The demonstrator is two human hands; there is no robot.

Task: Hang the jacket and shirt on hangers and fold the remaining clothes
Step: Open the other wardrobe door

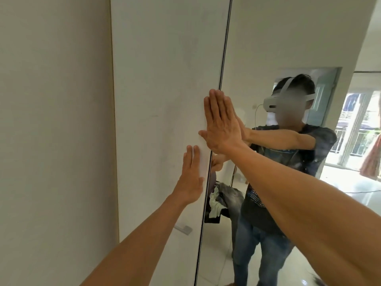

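Against the white wardrobe door, both hands lie flat with fingers straight and together, gripping nothing. Left hand presses the door's edge at about 6 o'clock of the right hand, which spans the seam onto the mirrored door. Reflected there, a pile of clothes sits low, at 5 o'clock of the left hand.
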